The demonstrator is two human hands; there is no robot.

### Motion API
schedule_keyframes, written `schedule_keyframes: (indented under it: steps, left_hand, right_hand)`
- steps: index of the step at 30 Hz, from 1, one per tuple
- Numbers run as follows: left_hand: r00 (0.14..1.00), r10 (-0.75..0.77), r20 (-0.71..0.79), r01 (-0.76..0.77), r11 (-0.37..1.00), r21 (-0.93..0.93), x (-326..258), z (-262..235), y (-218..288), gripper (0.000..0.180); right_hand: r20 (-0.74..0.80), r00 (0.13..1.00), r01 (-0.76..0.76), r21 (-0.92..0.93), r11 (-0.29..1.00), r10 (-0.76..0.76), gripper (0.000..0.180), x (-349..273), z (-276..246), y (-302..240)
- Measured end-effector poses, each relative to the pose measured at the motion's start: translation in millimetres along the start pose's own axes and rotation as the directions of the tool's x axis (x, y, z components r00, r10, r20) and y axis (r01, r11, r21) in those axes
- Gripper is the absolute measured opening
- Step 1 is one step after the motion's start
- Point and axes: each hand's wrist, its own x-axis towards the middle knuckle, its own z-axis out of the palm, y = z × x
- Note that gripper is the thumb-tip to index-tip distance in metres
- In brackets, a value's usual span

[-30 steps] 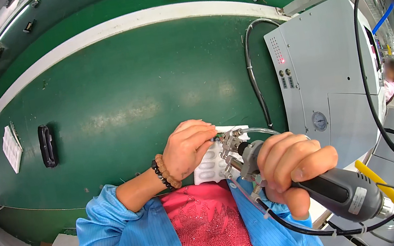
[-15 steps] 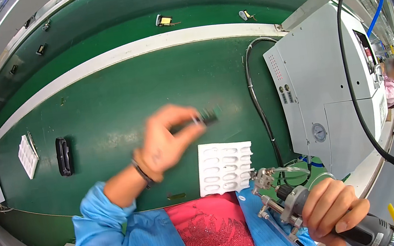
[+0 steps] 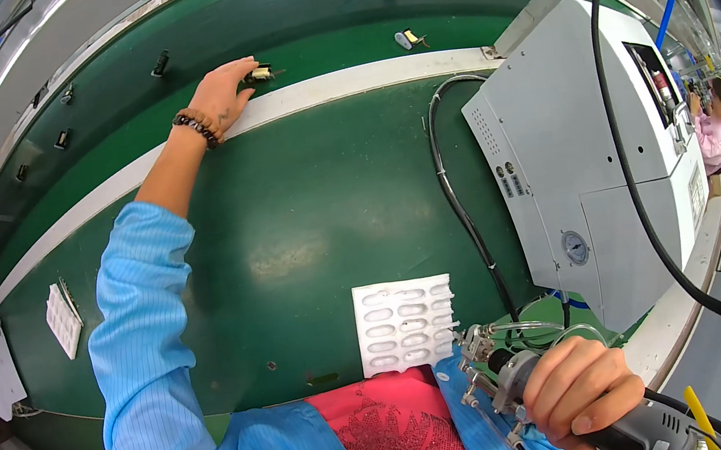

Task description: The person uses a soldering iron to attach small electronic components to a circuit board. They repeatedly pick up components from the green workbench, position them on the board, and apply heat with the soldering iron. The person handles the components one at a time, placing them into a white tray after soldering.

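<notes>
My left hand (image 3: 221, 99) reaches over the white rail at the back, thumb and fingers apart beside a small yellow-and-black wired part (image 3: 261, 72) on the green strip. The fingertips are at its left edge; whether they touch it is hard to see. At the lower right, my right hand (image 3: 582, 387) is wrapped round a grey and black power screwdriver (image 3: 647, 431) with metal fittings and clear hoses. The tool's front end lies close to a white moulded tray (image 3: 405, 324) with rows of oval hollows, in front of my body.
A grey machine (image 3: 581, 169) stands at right, a black cable (image 3: 455, 185) beside it. Another wired part (image 3: 411, 39) and a dark part (image 3: 161, 64) sit beyond the rail (image 3: 342, 83). A white tray (image 3: 63, 320) lies at left. A person in pink (image 3: 713, 137) is far right.
My left hand has moved from mid-table to beyond the rail, and the dark and green part is out of it. A dark part now shows beyond the rail. My sleeve hides the black case's spot.
</notes>
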Motion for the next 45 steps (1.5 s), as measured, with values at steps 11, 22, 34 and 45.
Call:
schedule_keyframes:
  steps: [11,22,34,45]
  left_hand:
    - [0.997,-0.071,0.006,0.066,0.903,-0.424,-73.4,-22.9,165.6,0.023]
    - [0.995,0.082,-0.054,-0.098,0.781,-0.616,-191.7,8.9,274.2,0.029]
    - [0.992,-0.082,-0.097,0.005,0.792,-0.611,-203.8,20.2,277.9,0.031]
    - [0.991,-0.114,-0.076,0.039,0.764,-0.644,-205.2,23.5,273.4,0.031]
  right_hand:
    - [0.002,0.999,-0.043,0.083,0.996,0.043,0.024,-4.4,-10.8,2.1]
    - [0.056,0.995,-0.083,0.077,0.994,0.079,0.033,7.6,-1.7,9.6]
    - [0.020,0.999,-0.025,-0.016,1.000,0.025,0.048,11.4,13.0,58.3]
    - [0.007,0.999,-0.050,0.004,0.999,0.050,0.047,13.6,22.4,69.5]
